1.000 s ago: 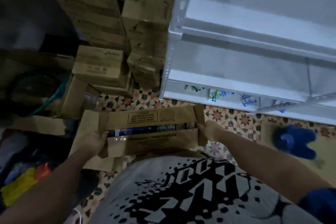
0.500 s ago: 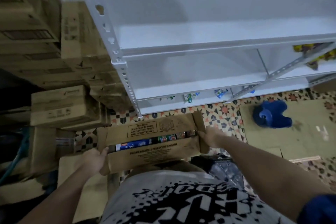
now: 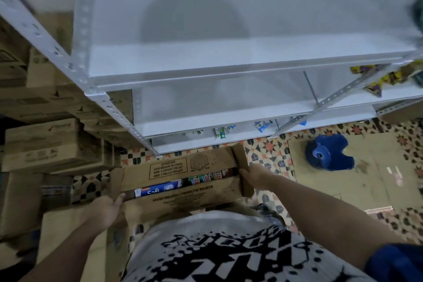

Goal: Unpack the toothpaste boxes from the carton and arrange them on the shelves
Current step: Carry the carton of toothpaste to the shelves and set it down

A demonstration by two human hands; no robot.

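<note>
From the head view, the person is holding a brown cardboard carton with printed stacking notes point(image 3: 183, 181) against their waist at six o'clock, the left hand point(image 3: 104, 209) gripping its left end with the thumb on top, the right hand point(image 3: 255, 178) gripping the right end. Through the gap between the part-open flaps, blue and green toothpaste boxes point(image 3: 176, 186) are showing, packed inside. At twelve o'clock the white metal shelving unit point(image 3: 206, 59) is standing with bare upper boards; only a few small packets point(image 3: 220, 132) are lying on the bottom board. I judge the unpacking is barely starting: nothing from this carton is shelved yet, and every box is waiting to be arranged
</note>
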